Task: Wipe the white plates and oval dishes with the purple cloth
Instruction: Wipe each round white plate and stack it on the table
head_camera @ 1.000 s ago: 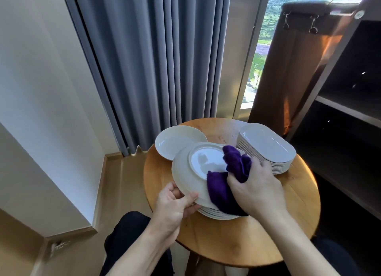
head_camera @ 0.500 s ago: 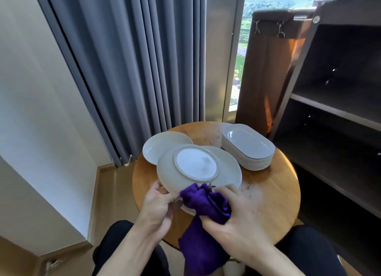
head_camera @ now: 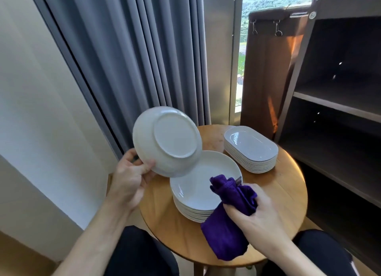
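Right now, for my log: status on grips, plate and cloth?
Left grip holds raised plate, underside showing. Right grip holds purple cloth at edge of plate stack. Oval dishes stacked behind, nothing blocking.

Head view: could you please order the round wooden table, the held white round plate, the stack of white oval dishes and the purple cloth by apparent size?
1. Round wooden table.
2. Held white round plate and purple cloth: too alike to rank, both near the camera.
3. Stack of white oval dishes, smallest, though farther away.
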`<state>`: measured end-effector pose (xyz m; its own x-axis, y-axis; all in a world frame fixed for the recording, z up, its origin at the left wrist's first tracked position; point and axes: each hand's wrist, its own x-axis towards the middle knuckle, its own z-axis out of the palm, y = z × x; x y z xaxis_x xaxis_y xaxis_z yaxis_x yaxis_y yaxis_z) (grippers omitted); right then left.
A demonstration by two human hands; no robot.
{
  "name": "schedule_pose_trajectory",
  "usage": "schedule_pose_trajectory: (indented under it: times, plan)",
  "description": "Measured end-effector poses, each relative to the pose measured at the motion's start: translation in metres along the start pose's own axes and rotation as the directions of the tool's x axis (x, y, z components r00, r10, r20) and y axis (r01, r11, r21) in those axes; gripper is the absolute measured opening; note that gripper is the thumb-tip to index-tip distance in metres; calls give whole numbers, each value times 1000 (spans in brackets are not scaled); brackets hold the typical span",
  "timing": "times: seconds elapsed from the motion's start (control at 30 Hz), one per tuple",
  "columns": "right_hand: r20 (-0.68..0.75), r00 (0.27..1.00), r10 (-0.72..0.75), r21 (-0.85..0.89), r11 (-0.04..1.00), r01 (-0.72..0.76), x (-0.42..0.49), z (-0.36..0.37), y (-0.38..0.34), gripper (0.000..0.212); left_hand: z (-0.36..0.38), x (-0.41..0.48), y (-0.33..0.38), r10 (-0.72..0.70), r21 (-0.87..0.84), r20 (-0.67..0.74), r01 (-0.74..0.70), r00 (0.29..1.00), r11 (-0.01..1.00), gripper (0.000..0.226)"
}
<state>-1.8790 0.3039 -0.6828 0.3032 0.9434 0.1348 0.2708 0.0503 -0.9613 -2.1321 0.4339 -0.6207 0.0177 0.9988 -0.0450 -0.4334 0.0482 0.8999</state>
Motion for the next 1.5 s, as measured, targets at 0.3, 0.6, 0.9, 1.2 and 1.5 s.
schedule_pose_trajectory:
  times: [0.3, 0.6, 0.9, 1.2, 1.5]
  plan:
    - [-13, 1000, 1, 88, 996, 0, 15, 6, -2, 24, 20, 32, 23, 439, 614, 156, -436, 885, 658, 37]
    - [-26, 999, 29, 105, 994, -26, 16, 5, 4, 31, 5, 83, -18, 257, 884, 467, -434, 846, -177, 58]
    - [22, 999, 29, 123, 992, -32, 16, 2, 6, 26, -12, 107, -52, 2, 801, 462, -416, 887, -431, 43]
    - [45, 999, 19, 128, 991, -25, 18, -1, 11, 36, -22, 118, -71, -159, 671, 467, -466, 870, -577, 35]
    - [35, 994, 108, 116, 987, -111, 19, -4, 10, 27, -41, 130, -86, -203, 822, 382, -432, 901, -370, 64]
